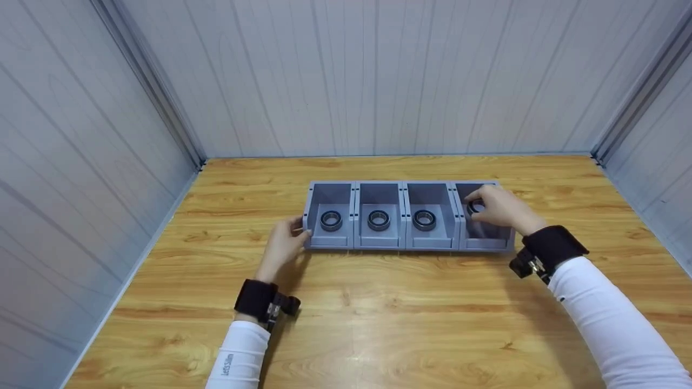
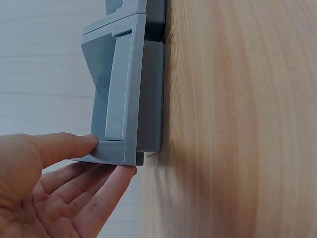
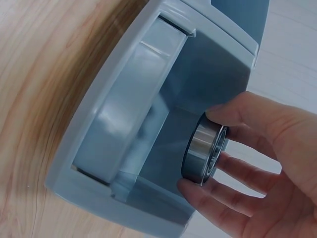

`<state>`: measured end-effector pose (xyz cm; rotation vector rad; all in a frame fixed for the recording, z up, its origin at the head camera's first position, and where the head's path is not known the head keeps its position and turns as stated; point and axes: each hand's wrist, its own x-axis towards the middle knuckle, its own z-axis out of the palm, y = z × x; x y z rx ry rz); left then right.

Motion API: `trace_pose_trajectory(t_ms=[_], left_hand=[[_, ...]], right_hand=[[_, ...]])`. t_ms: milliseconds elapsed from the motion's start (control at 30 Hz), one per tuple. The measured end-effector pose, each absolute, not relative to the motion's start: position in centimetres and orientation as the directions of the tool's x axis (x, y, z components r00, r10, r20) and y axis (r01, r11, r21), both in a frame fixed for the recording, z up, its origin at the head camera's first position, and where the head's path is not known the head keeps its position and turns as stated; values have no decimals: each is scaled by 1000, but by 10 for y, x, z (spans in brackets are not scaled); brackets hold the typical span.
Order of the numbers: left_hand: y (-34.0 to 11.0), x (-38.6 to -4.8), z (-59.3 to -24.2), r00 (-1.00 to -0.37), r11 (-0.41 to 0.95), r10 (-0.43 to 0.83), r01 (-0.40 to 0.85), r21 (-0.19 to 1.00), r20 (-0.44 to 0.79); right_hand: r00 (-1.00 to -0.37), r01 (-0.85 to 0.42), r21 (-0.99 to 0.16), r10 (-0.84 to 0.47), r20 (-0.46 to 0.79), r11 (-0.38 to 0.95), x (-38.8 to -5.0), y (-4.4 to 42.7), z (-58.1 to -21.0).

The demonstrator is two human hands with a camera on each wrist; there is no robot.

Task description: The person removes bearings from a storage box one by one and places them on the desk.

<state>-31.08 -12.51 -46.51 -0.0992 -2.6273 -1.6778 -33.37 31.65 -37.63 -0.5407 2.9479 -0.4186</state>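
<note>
A row of joined grey bins (image 1: 378, 244) stands on the wooden table. My right hand (image 1: 500, 206) pinches a ball bearing (image 3: 204, 148) between thumb and fingers, inside the rightmost bin; in the right wrist view the bearing is tilted on edge above the bin floor. My left hand (image 1: 285, 240) grips the left side wall of the leftmost bin (image 2: 116, 89), thumb on its front rim and fingers against the outside. One bearing lies flat in each of the other bins: the left bearing (image 1: 331, 220), the second bearing (image 1: 378, 220) and the third bearing (image 1: 424, 220).
Wood-grain table (image 1: 346, 319) surface extends in front of the bins and to both sides. A pale panelled wall (image 1: 346, 81) rises behind, with side walls at left and right. Each wrist wears a black strap with a small camera.
</note>
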Motion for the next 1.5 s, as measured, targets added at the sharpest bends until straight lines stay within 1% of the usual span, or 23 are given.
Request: trace_pose_trajectory(t_ms=[200,433,800,1300,1500], left_hand=[[-125,-311,-464,-998,419,44,61,906,47],[-126,-311,-464,-999,417,48,38,908,20],[-125,-311,-465,-998,418,44,50,907,35],[-125,-311,-464,-999,408,39,28,912,13],[-125,-310,-464,-1000,417,29,22,909,11]], right_hand=[[-933,-324,-268,-353,-66,907,-334,315,-373],[-932,-327,-280,-358,-63,902,-334,315,-372],[-940,-293,-304,-332,-84,906,-332,314,-367],[-941,-298,-281,-330,-71,912,-332,310,-361],[-943,-293,-288,-325,-69,912,-331,310,-360]])
